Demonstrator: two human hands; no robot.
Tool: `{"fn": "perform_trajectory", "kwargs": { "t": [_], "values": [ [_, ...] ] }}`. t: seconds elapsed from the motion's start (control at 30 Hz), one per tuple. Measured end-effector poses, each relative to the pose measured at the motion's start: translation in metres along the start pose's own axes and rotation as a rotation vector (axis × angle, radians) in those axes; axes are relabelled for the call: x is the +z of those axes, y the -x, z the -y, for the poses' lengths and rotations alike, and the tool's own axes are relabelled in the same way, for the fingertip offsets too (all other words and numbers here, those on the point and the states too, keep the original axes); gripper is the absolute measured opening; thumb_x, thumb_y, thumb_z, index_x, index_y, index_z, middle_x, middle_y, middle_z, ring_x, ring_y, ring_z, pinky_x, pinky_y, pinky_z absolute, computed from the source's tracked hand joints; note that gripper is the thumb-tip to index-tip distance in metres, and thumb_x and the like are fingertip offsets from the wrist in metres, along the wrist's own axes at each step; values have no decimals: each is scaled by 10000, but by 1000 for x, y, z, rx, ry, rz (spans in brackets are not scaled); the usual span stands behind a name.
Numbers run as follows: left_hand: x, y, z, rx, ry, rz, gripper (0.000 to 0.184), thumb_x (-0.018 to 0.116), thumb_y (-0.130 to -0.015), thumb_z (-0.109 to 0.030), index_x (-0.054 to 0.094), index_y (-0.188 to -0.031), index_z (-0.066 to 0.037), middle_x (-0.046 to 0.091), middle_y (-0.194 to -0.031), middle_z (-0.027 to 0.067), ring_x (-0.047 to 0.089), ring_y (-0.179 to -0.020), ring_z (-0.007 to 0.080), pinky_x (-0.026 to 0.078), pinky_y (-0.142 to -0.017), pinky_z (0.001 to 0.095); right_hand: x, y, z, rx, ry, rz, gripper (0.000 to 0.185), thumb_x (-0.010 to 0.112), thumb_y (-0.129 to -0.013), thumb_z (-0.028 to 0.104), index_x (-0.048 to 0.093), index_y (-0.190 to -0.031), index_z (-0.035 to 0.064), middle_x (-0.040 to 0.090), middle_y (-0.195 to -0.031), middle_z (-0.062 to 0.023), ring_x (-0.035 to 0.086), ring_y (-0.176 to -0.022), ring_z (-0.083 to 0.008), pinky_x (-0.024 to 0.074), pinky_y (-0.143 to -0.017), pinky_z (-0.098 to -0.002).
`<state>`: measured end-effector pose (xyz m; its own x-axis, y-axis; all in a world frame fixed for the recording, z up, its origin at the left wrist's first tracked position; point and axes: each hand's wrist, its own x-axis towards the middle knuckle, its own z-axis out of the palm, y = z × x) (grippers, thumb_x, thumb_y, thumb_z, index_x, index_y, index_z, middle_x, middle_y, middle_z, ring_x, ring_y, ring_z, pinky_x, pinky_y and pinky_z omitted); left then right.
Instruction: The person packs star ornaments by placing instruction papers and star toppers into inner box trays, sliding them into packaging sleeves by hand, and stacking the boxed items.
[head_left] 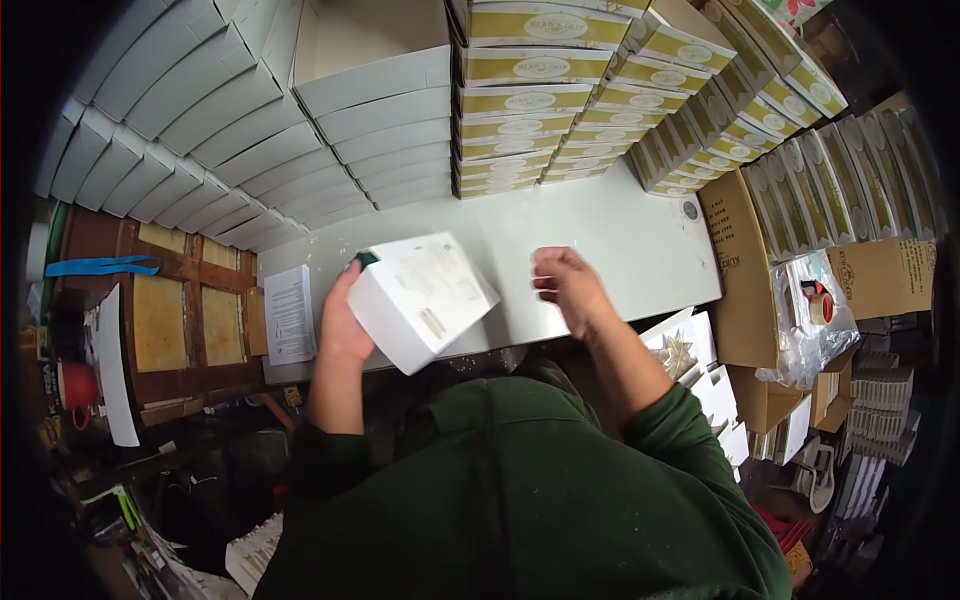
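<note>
A white cardboard box (410, 300) is held tilted above the front edge of the table, with faint printed patches on the face turned up. My left hand (345, 320) grips it at its left side; a dark green bit shows at the corner by the fingertips, too small to name. To the right of the box, apart from it, my right hand (572, 290) hovers over the white tabletop (510, 225). Its fingers are loosely bent, a little blurred, and hold nothing.
White boxes (385, 130) are stacked at the back left, gold-and-white labelled boxes (530, 100) at the back right. A printed sheet (289, 315) lies at the table's left end. On the right stand an open brown carton (740, 270), clear plastic (795, 350) and a tape roll (821, 308).
</note>
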<state>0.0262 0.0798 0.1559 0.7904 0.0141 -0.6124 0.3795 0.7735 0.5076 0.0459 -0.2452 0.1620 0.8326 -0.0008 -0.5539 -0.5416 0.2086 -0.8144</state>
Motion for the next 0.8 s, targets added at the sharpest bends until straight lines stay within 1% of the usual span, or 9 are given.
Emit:
{"fn": "perform_trajectory", "kwargs": {
  "t": [0.1, 0.2, 0.23, 0.27, 0.33, 0.47, 0.53, 0.6, 0.8],
  "values": [
    [-26, -12, -6, 50, -14, -54, 410, 662, -979, -263, 635, -1247, 47, 734, -1052, 187, 715, -845, 276, 577, -726, 379, -41, -17, 41, -217, 140, -156, 149, 619, -984, 120, 623, -1125, 71, 629, -992, -56, 573, -847, -153, 454, -767, -277],
    [14, 15, -4, 173, -259, 19, 363, 714, -954, -210, 641, -1197, 49, 738, -1024, 178, 711, -863, 285, 570, -759, 395, -62, -27, 131, -802, 705, -364, 400, 735, -943, 161, 599, -1276, -14, 642, -1176, -148, 611, -1000, -224, 519, -932, -375],
    [42, 31, 6, 244, -648, 82, 361, 745, -920, -196, 646, -1171, 44, 740, -1009, 169, 710, -861, 283, 565, -762, 396, -64, -22, 167, -1018, 932, -539, 493, 762, -924, 211, 590, -1314, -37, 634, -1224, -182, 624, -1071, -275, 522, -956, -378],
    [63, 41, 15, 315, -1035, 136, 362, 776, -886, -181, 652, -1145, 39, 742, -995, 159, 709, -859, 281, 559, -764, 397, -65, -28, 200, -1399, 991, -670, 482, 769, -865, 197, 614, -1267, -21, 627, -1143, -221, 613, -985, -350, 513, -943, -410],
    [48, 2, 65, 517, -1339, 336, 400, 802, -821, -201, 661, -1119, 25, 746, -978, 154, 710, -839, 292, 557, -750, 392, -41, -15, 260, -1535, 1032, -864, 473, 748, -887, 225, 625, -1290, 11, 627, -1234, -234, 617, -1065, -371, 501, -979, -399],
    [-4, -64, 159, 580, -1765, 418, 267, 693, -815, -146, 665, -1041, -6, 691, -1014, 191, 667, -904, 401, 546, -793, 482, -20, -49, 340, -1606, 1185, -615, 395, 706, -895, 196, 671, -1238, 2, 672, -1175, -208, 633, -1017, -339, 518, -922, -389],
    [-31, -70, 191, 663, -1799, 421, 242, 656, -828, -131, 667, -1036, -7, 677, -1025, 198, 659, -930, 415, 545, -802, 500, -10, -73, 363, -1238, 1195, -415, 358, 684, -888, 176, 690, -1186, -21, 688, -1107, -204, 633, -962, -321, 525, -886, -389],
    [-38, -69, 202, 828, -2037, 353, 335, 734, -784, -175, 657, -1070, -18, 664, -1074, 189, 660, -928, 401, 552, -801, 482, -4, -88, 379, -865, 1175, -221, 327, 663, -880, 155, 708, -1134, -45, 705, -1039, -200, 633, -907, -302, 532, -850, -389],
    [-26, -74, 192, 692, -2084, 444, 348, 726, -780, -168, 654, -1091, -31, 647, -1139, 190, 650, -985, 403, 550, -851, 480, -10, -78, 398, -650, 1108, -70, 348, 619, -935, 238, 679, -1104, -60, 695, -997, -117, 599, -857, -271, 511, -793, -360]
  ]
}}
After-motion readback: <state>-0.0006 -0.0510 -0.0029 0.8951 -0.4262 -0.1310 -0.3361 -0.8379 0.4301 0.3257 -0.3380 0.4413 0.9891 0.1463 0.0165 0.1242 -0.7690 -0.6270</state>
